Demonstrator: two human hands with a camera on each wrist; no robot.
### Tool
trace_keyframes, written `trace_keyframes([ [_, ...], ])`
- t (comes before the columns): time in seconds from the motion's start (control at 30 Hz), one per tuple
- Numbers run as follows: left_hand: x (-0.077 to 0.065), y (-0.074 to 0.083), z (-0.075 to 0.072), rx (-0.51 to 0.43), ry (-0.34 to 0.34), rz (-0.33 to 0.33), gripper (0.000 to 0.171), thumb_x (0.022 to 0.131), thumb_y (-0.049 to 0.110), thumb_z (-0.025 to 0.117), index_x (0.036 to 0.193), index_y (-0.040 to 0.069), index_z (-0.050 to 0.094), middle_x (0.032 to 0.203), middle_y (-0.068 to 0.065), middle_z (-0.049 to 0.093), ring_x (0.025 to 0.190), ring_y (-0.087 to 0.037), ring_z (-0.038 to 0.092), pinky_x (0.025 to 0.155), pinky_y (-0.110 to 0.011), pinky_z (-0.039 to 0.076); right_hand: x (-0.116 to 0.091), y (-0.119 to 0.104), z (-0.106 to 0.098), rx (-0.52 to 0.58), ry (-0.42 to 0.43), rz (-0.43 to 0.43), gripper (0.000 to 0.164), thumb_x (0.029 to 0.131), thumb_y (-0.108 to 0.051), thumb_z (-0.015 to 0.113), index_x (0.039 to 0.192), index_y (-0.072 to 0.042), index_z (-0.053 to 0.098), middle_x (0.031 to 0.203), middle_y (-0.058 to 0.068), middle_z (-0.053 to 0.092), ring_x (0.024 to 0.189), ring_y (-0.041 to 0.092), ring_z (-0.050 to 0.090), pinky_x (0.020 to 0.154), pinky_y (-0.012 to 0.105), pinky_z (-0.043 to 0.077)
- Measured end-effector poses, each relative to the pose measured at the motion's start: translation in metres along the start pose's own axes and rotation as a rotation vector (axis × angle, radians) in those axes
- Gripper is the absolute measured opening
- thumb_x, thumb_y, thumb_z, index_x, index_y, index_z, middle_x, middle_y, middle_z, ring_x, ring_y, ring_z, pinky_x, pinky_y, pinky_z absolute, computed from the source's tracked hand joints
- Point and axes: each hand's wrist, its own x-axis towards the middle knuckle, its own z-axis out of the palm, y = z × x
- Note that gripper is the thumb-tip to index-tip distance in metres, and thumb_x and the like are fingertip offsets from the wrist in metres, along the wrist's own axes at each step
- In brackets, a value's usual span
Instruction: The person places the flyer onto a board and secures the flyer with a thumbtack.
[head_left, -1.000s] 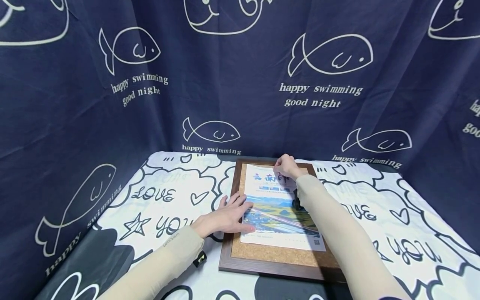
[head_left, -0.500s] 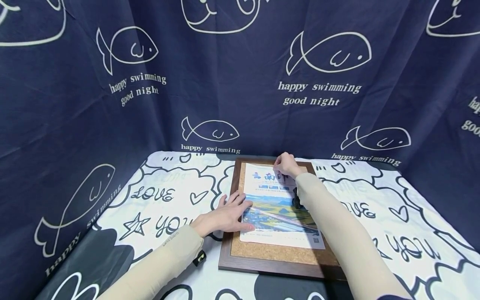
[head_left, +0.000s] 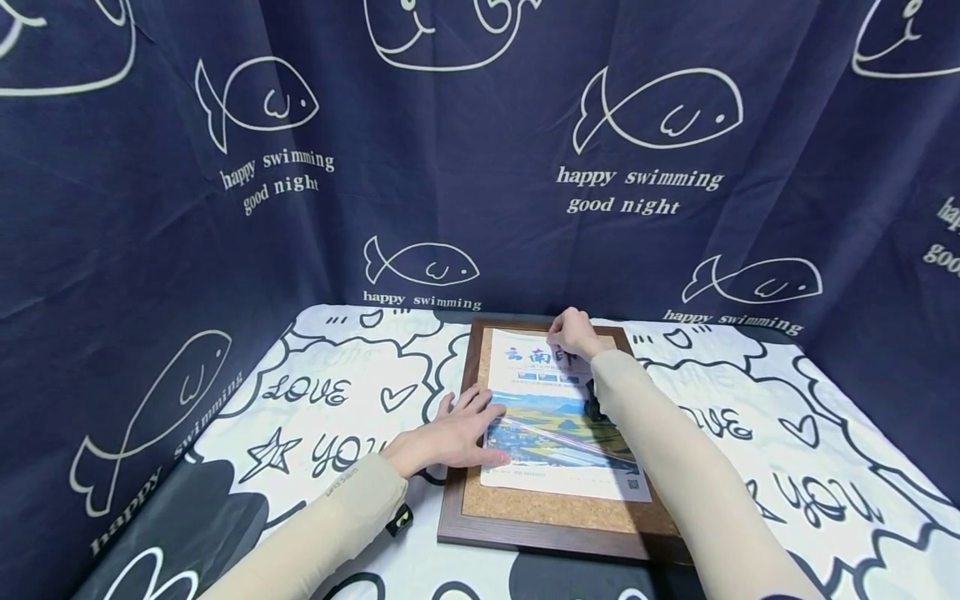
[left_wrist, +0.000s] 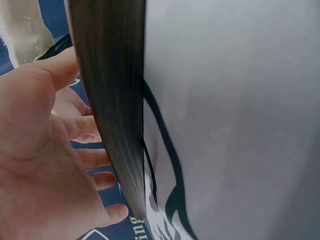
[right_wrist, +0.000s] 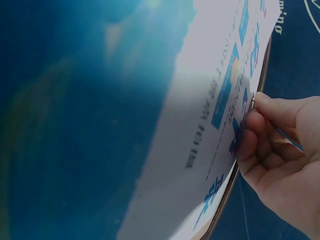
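A printed poster (head_left: pixel 543 433) with Chinese lettering and a landscape picture lies on a cork board (head_left: pixel 555 509) with a dark wooden frame (head_left: pixel 540 537). My left hand (head_left: pixel 459 432) rests across the frame's left side, fingers spread, thumb and fingertips on the poster's left edge. Its palm shows beside the frame in the left wrist view. At the poster's top edge my right hand (head_left: pixel 576 332) pinches a small brass-coloured thumbtack (right_wrist: pixel 253 99) between thumb and index finger. The tack's point is hidden, and the head view shows only the back of that hand.
A white cloth (head_left: pixel 315 350) with black doodles and lettering covers the table under the board. Dark blue fish-print curtains (head_left: pixel 480 167) hang close behind the board's top edge and along both sides. A black wrist strap part (head_left: pixel 401 520) shows below the left sleeve.
Both hands keep their places on the poster, and the board has not moved. Only the head view shifts very slightly.
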Motion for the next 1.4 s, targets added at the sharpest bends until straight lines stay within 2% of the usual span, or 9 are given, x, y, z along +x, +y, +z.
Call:
trace_keyframes([
  [0.2,-0.0001,-0.0011,-0.0001,-0.007,0.004,0.007,0.075,0.089,0.061,0.056,0.149,0.022,0.034,0.161,-0.010,0.019,0.151,-0.031,0.008,0.116,-0.063,0.010,0.0007,-0.0004,0.0004,-0.005,0.008,-0.011,0.012,0.088,-0.006,0.065,0.086,0.001,0.075,0.086,0.017,0.072,0.074,0.024,0.062,0.070,0.035,0.052],
  [0.43,0.0001,-0.0014,-0.0001,-0.014,0.007,0.008,0.076,0.088,0.062,0.055,0.149,0.021,0.035,0.161,-0.011,0.019,0.151,-0.031,0.008,0.116,-0.063,0.010,0.0014,-0.0032,0.0011,-0.005,-0.009,0.034,0.012,0.090,-0.008,0.065,0.088,0.000,0.074,0.089,0.016,0.071,0.078,0.024,0.061,0.073,0.036,0.051],
  [0.83,0.0001,-0.0009,-0.0010,-0.013,0.008,0.008,0.076,0.088,0.062,0.055,0.149,0.021,0.034,0.161,-0.011,0.019,0.151,-0.031,0.008,0.115,-0.064,0.010,-0.0012,-0.0059,-0.0018,-0.009,-0.033,0.054,0.013,0.089,-0.007,0.064,0.088,-0.001,0.074,0.089,0.014,0.070,0.080,0.025,0.058,0.076,0.036,0.049],
  [1.17,-0.0003,-0.0013,-0.0027,-0.011,0.008,0.010,0.075,0.089,0.061,0.056,0.149,0.021,0.035,0.161,-0.012,0.020,0.151,-0.031,0.008,0.115,-0.064,0.010,0.0002,-0.0041,0.0001,-0.009,-0.006,0.032,0.014,0.090,-0.007,0.062,0.087,0.001,0.074,0.086,0.015,0.071,0.075,0.024,0.061,0.070,0.034,0.050],
  [1.4,-0.0011,-0.0004,-0.0008,-0.020,0.011,0.017,0.075,0.089,0.060,0.056,0.149,0.020,0.034,0.161,-0.012,0.020,0.151,-0.032,0.009,0.115,-0.064,0.010,0.0003,-0.0008,0.0012,-0.038,0.008,-0.003,0.012,0.088,-0.006,0.065,0.084,-0.001,0.075,0.085,0.017,0.071,0.078,0.029,0.064,0.075,0.041,0.054],
])
